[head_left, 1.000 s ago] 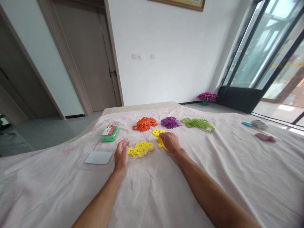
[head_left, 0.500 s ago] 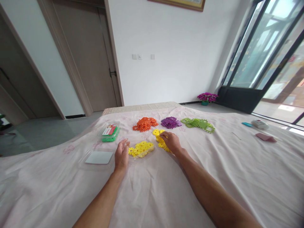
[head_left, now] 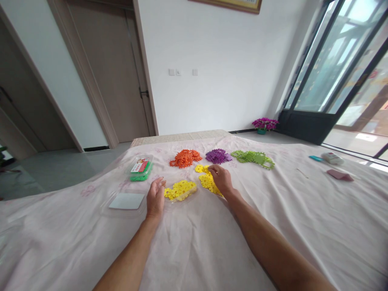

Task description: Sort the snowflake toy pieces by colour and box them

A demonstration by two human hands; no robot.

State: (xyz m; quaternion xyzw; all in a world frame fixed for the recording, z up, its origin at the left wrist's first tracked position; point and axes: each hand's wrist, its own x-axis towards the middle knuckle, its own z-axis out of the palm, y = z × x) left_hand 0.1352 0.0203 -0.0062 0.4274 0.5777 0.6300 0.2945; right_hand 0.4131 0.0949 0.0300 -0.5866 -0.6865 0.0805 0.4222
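Observation:
My left hand [head_left: 155, 199] grips the left end of a clear plastic box [head_left: 194, 195] that holds a heap of yellow snowflake discs [head_left: 181, 189]. To the right of the box, more yellow snowflake discs [head_left: 207, 182] lie loose on the cloth. Over their far right side is my right hand [head_left: 222, 178], its thumb and fingers pinched together on a yellow snowflake disc, mostly hidden by the fingertips. Piles of orange discs [head_left: 184, 158], purple discs [head_left: 217, 156] and light green discs [head_left: 253, 158] sit behind.
At left stands a closed clear box of green discs [head_left: 140, 169], with a clear lid [head_left: 126, 201] bearing a white label nearer me. On the right lie a white packet [head_left: 332, 158], a blue item [head_left: 315, 158] and a pink folded piece [head_left: 340, 175]. A wrinkled pale cloth [head_left: 194, 250] covers the table.
My right hand has shifted slightly away from me and to the right, uncovering more of the loose yellow discs. My left hand and the box stay in place.

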